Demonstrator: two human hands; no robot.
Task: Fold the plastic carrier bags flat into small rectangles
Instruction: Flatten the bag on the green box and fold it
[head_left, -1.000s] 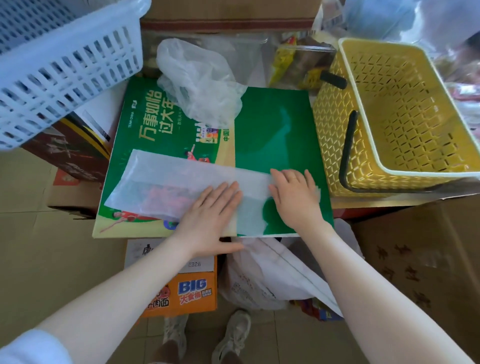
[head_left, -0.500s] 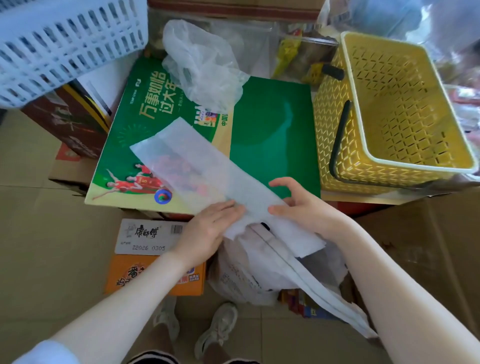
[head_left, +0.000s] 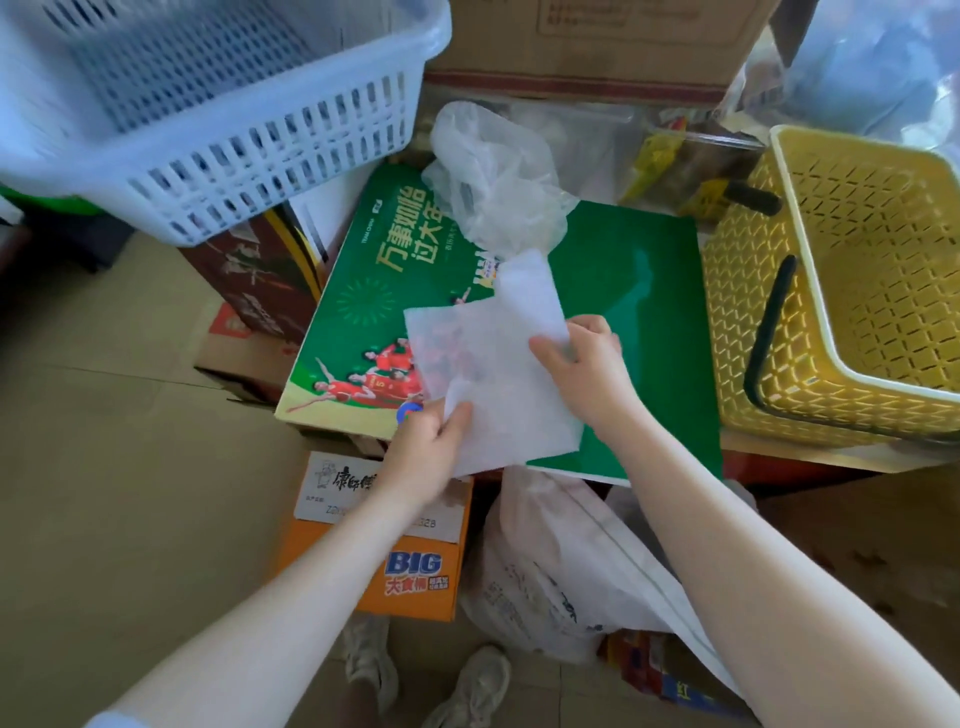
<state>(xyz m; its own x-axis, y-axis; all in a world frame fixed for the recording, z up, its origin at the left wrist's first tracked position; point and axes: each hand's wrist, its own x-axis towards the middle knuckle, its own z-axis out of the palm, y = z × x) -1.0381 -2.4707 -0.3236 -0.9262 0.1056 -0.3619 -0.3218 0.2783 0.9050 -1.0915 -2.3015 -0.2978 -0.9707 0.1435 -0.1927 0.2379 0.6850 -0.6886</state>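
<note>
Over a pair of sneakers (head_left: 426, 675) and a slumped white sack (head_left: 550, 587) on the floor, a person is working a translucent bag (head_left: 493, 374) at the near edge of a green carton (head_left: 628, 332). The left hand (head_left: 426, 447) is pinching the bag's near left corner between thumb and fingers. The right hand (head_left: 582, 358) is curling round the doubled right edge, thumb on top. A second ago both palms were lying flat on the bag, pressing it out as one long strip across the carton; half a second ago the strip was coming up off the surface at a slant. Now it is shorter and wider, with a flap standing up at the far end, so one end seems to be coming over onto the other. The strip stage looks finished, and the folds that shorten it into a small rectangle are getting under way. The flap is not yet lying flat and will likely need pressing down.

Further back on the carton, a crumpled clear bag (head_left: 493, 176) is waiting unfolded. A yellow basket (head_left: 852, 291) is sitting to the right, and a white basket (head_left: 218, 104) is perching on boxes at far left.
</note>
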